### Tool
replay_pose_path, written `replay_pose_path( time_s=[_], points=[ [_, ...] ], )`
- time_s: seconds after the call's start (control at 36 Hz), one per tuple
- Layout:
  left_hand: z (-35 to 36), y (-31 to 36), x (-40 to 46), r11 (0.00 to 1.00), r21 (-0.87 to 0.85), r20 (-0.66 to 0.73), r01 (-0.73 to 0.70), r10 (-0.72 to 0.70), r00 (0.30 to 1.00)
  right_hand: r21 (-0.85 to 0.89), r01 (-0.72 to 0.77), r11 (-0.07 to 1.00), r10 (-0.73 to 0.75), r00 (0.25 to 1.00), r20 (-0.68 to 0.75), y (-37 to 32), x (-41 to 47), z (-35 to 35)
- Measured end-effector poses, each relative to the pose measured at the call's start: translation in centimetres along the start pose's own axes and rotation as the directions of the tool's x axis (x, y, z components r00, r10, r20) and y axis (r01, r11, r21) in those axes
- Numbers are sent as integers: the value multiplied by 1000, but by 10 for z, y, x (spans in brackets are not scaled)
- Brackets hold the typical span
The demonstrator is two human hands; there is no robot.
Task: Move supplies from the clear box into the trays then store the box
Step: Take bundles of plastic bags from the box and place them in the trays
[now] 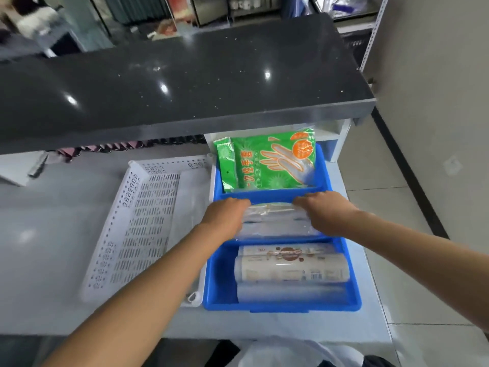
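tray: blue plastic three-compartment tray (354,304) sat on the pale grey lower counter (53,260), under the overhang of the dark speckled countertop (185,83).
item in hand: flat pack of clear plastic bags (277,221) lay in the middle compartment, long axis running left-right, parallel to the dividers.
left hand: left hand (225,215) was on the pack's left end, fingers curled over its far edge; gripping vs just pressing, couldn't tell.
right hand: right hand (322,210) mirrored it on the right end, fingers bent over the far edge; same caveat.
key relation: pack sat directly between the two hands, both touching it, neither nearer. Any shift goes along or across that left-right axis.
far compartment: green printed pack of disposable gloves (275,160) stood tilted against the back wall.
near compartment: printed rolls of plastic wrap (291,271) lay side by side, same left-right axis.
left neighbour: white perforated plastic tray (137,221) just beside the blue one, nothing seen in it.
clear box: what looked like its edge (195,298) showed between the two trays; couldn't tell more.
judgement: pack looked to be getting seated flat; box storage not yet done.
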State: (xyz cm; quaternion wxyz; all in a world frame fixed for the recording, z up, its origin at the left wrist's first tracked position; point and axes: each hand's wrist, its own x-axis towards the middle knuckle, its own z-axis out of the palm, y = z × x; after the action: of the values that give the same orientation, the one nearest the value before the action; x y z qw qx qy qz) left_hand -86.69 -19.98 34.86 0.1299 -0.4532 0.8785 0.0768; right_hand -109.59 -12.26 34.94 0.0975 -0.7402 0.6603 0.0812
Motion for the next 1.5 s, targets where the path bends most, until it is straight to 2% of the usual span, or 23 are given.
replay_pose_path(
  time_s=[0.11,0.19,0.28,0.33,0.36,0.42,0.5,0.69,0.81,0.92,1.0,1.11,1.19,1.31,1.36,1.5],
  points=[
    [-16,-10,7,984,-168,134,49,-27,991,72,-6,997,-3,993,120,8,6,-21],
    [-30,-11,12,966,-232,116,111,-86,989,117,-27,993,11,990,141,13,13,-30],
    [-34,-2,8,969,-202,-77,140,-158,984,84,-14,996,16,1000,-13,8,15,-28],
    [-27,5,3,975,-201,-212,93,-136,968,53,11,999,-1,982,-188,6,14,-16],
    [-22,8,0,973,-221,-234,71,-124,964,51,15,999,-2,970,-244,5,13,-10],
    [-11,12,-5,964,-259,-184,61,-111,977,65,18,998,1,961,-278,4,9,0],
    [5,18,-15,971,-225,-96,81,-105,990,101,26,994,7,950,-313,5,8,13],
    [9,22,-29,957,-257,-123,136,-172,977,165,2,986,58,931,-359,13,12,30],
    [4,17,-43,908,-382,-117,171,-231,966,229,-9,973,82,946,-313,11,10,24],
    [-3,16,-82,786,-607,-216,117,-305,928,317,-7,948,104,952,-289,-7,-5,5],
    [4,9,-134,701,-709,-270,74,-367,890,419,99,902,40,950,-310,-37,-26,-13],
    [34,-8,-219,570,-815,-258,100,-513,819,537,230,812,-65,949,-309,-105,-56,-38],
    [66,-25,-284,464,-866,-187,188,-649,738,598,298,744,-133,943,-305,-170,-74,-46],
    [112,-51,-357,207,-906,66,369,-792,606,640,373,672,-243,927,-285,-267,-94,-33],
    [137,-66,-392,119,-892,152,437,-831,536,653,385,652,-320,921,-223,-315,-106,-17],
    [178,-93,-473,-4,-915,202,404,-871,448,591,422,688,-514,857,-14,-406,-125,23]
  ],
)
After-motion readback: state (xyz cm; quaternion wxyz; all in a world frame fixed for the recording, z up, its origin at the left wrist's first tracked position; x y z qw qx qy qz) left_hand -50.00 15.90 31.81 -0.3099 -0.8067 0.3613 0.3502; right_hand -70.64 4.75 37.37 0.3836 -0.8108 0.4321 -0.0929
